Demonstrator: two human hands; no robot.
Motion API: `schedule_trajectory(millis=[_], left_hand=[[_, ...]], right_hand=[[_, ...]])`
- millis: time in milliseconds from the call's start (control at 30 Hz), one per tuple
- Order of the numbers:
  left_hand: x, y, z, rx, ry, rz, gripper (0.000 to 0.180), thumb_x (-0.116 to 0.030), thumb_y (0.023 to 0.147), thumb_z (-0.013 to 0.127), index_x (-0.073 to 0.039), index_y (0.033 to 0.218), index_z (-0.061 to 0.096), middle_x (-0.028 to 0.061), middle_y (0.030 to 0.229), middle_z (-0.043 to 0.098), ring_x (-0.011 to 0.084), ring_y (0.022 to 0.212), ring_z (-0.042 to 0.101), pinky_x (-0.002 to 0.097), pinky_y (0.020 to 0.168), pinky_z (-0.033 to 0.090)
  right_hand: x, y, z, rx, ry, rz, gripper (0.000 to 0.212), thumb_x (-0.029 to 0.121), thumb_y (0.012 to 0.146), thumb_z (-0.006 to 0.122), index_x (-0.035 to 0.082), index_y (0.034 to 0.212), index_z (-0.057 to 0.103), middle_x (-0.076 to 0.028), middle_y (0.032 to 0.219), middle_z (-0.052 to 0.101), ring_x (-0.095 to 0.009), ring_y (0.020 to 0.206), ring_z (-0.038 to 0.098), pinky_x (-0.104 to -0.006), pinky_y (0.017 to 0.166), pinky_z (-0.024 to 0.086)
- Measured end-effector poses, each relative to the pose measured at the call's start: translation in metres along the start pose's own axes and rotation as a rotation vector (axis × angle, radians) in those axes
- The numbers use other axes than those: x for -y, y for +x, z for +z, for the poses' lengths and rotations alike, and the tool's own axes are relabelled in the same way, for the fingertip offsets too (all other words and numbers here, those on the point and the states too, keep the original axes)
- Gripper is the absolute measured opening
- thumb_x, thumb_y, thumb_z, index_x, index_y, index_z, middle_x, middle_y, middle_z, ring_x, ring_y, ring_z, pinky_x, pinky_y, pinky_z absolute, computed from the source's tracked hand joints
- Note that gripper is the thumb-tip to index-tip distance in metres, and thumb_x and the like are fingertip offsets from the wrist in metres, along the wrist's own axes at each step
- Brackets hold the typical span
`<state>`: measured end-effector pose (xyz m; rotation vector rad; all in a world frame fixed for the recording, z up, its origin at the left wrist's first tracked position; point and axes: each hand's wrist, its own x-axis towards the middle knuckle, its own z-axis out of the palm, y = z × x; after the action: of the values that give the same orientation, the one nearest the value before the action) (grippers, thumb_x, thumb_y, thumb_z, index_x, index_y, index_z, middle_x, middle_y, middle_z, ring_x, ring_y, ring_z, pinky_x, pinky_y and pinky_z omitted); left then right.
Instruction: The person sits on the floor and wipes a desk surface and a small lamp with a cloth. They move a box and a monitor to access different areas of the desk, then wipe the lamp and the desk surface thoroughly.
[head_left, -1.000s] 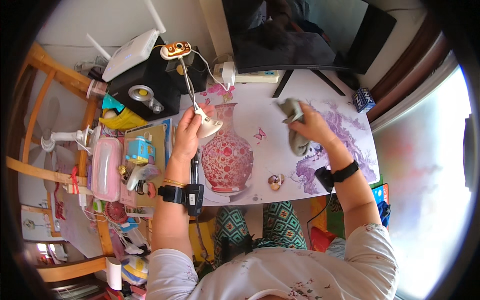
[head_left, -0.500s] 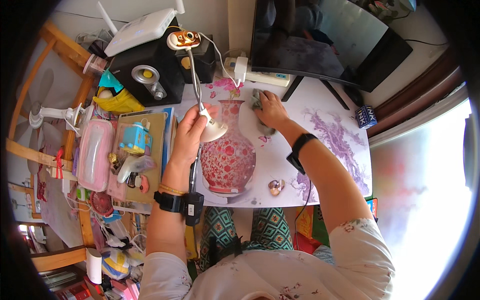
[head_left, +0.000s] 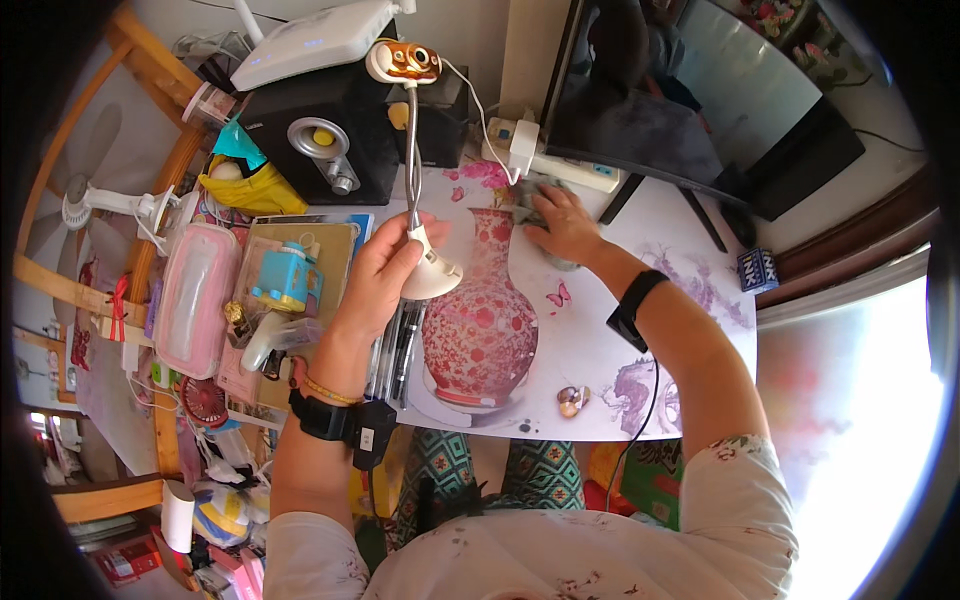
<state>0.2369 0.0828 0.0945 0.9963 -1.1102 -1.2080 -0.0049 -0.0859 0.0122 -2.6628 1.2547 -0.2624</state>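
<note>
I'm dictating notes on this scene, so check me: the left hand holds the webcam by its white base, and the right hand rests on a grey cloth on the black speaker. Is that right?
The cloth's place is wrong: the head view shows the right hand on the grey cloth on the desktop. The left hand does hold the webcam by its white base.

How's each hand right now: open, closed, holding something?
Left hand: closed, holding a webcam by its white base.
Right hand: open, spread over a grey cloth.
</note>
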Motion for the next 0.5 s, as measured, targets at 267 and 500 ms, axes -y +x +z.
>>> schedule_trajectory(millis=[267,500], left_hand=[[-0.007,0.000,-0.005,-0.025,0.049,-0.004,0.034,-0.012,0.092,0.043,0.003,0.122,0.041,0.0197,0.119,0.052,0.0246,0.107,0.053,0.0349,0.091,0.043],[-0.009,-0.002,-0.012,-0.043,0.058,-0.018,0.035,-0.013,0.092,0.044,0.003,0.122,0.041,0.0203,0.118,0.052,0.0266,0.108,0.053,0.0365,0.091,0.043]], right_hand=[[0.060,0.069,0.032,-0.132,0.233,-0.134,0.054,0.018,0.070,0.064,0.013,0.122,0.050,-0.013,0.129,0.043,-0.031,0.119,0.040,-0.0405,0.099,0.036],[0.091,0.109,0.001,-0.044,0.244,-0.582,0.041,0.009,0.067,0.058,0.010,0.108,0.060,-0.011,0.119,0.052,-0.029,0.114,0.045,-0.0381,0.095,0.040]])
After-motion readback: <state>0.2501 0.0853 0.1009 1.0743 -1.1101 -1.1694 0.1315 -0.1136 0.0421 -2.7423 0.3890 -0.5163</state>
